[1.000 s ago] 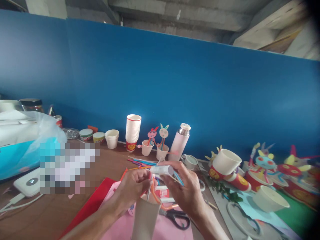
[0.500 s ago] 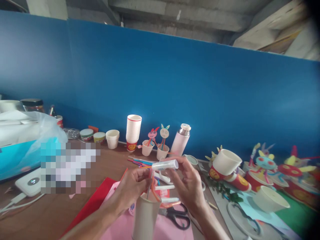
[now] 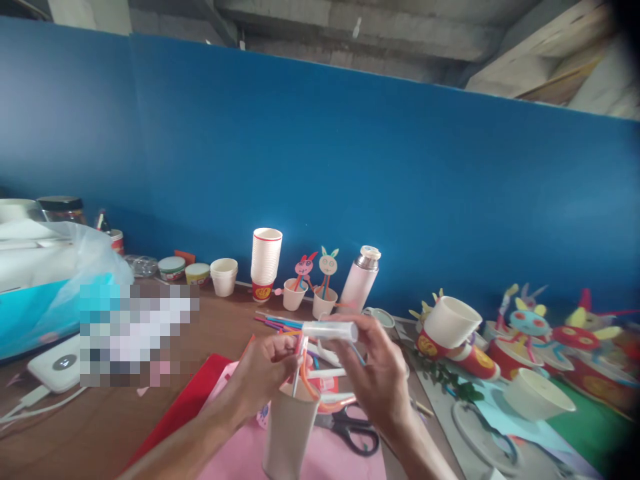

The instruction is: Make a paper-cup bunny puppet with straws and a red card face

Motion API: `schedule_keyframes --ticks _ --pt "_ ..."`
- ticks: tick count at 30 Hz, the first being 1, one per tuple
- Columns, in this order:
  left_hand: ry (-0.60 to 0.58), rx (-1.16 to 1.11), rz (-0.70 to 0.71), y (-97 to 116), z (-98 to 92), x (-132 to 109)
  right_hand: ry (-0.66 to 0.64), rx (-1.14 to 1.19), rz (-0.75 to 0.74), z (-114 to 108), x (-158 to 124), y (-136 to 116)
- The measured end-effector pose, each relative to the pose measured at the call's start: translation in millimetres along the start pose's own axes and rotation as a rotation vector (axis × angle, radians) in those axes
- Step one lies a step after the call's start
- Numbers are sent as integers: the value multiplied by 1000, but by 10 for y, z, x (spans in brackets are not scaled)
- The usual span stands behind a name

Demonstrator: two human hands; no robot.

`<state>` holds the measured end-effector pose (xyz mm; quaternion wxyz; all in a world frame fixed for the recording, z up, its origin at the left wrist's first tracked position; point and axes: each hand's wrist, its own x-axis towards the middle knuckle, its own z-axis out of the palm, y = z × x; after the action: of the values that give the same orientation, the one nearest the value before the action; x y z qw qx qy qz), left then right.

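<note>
My right hand [image 3: 379, 373] grips a clear plastic glue tube [image 3: 330, 331] held sideways over a white paper cup [image 3: 289, 430]. My left hand [image 3: 265, 373] is closed in a pinch on the top of a bent orange straw [image 3: 306, 370] that sticks out of the cup. The cup stands on pink paper [image 3: 250, 457], between my two hands. Black scissors [image 3: 353, 432] lie on the paper just right of the cup, under my right wrist.
Loose coloured straws [image 3: 277, 323], a stack of paper cups [image 3: 265, 263], two bunny-stick cups [image 3: 315, 297] and a pink flask [image 3: 359, 283] stand along the blue wall. Finished cup crafts [image 3: 500, 340] crowd the right. A power bank [image 3: 53, 363] and a blue box [image 3: 30, 313] sit left.
My right hand has lifted the glue tube slightly and tipped it level, closer to the straw top; my left hand keeps its pinch on the straw. The cup stays put.
</note>
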<state>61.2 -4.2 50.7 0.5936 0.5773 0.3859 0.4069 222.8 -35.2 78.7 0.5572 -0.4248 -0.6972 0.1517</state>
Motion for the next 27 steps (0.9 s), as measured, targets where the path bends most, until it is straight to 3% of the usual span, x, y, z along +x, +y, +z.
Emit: schedule_keyframes --ticks 2,6,14,20,27 --pt "-17 -47 -5 26 9 -2 66 178 107 -24 29 0" --pt "-29 -98 -18 3 -3 15 78 395 249 -46 91 58" --pt "-11 -112 -16 83 -122 20 87 912 501 0 160 407" --pt "92 -56 10 301 -222 -18 73 1009 586 17 155 453" --pt "227 29 110 362 -412 3 7 1021 552 23 151 544"
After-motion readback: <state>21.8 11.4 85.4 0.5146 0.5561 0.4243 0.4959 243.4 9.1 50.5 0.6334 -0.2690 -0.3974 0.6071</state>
